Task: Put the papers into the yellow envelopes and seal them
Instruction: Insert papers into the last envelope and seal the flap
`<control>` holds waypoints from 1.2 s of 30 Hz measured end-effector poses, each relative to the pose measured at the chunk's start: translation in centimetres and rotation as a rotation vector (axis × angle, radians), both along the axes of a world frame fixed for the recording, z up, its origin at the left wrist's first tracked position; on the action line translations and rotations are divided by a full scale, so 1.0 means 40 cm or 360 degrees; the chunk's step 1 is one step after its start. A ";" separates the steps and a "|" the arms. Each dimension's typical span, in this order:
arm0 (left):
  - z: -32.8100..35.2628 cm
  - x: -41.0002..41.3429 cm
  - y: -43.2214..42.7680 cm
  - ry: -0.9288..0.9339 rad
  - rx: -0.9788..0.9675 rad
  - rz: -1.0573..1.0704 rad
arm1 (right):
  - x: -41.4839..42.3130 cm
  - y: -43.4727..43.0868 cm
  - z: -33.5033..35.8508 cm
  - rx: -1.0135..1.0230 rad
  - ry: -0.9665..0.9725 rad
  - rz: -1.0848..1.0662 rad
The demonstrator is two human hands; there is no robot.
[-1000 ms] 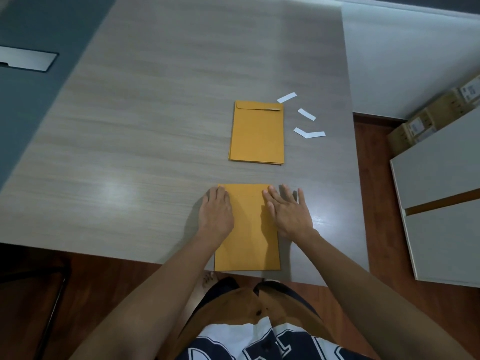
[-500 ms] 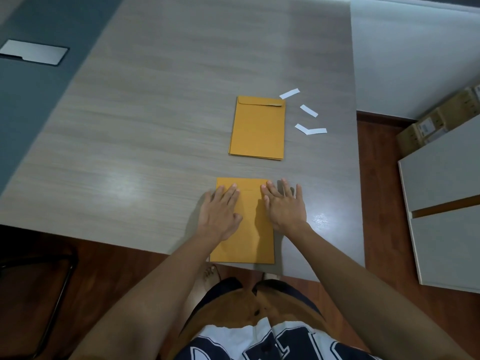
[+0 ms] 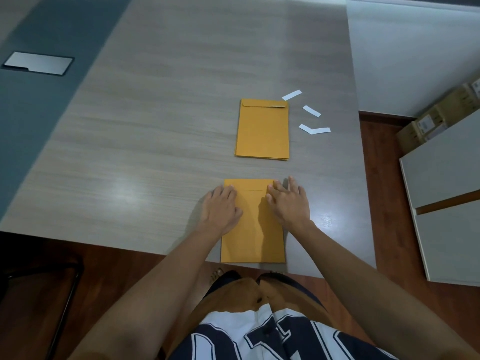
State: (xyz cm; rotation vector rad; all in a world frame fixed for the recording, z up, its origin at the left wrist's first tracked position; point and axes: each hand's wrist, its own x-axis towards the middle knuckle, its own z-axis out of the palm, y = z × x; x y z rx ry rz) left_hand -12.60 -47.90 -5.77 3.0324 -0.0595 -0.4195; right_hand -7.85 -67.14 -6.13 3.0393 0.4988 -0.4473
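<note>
Both your hands are flat on the near envelope (image 3: 253, 224), which sits at the table (image 3: 155, 152) edge right in front of you, flap end away from you. Left hand (image 3: 220, 209) has fingers close together, pressing the left side; right hand (image 3: 289, 203) has fingers spread, index and thumb on the flap corner, the rest over the right edge onto the table. Nothing pinched, just palms down. Risk no. 1: the bottom edge looks level w/ the table edge, maybe hanging over, so a hard push toward you could slide it off. Risk no. 2: uneven pressure, esp. w/ the right hand half off it, may leave the flap creased or part unstuck. Can't tell if the flap's fully down. The stack of envelopes (image 3: 262, 131) sits further out, well apart, w/ white strips (image 3: 311, 111) beside it; a sweeping arm could scatter those.
</note>
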 end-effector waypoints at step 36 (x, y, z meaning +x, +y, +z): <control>0.016 0.173 0.156 0.0259 -0.1369 0.0719 | 0.063 0.070 0.054 0.1683 0.0417 -0.1246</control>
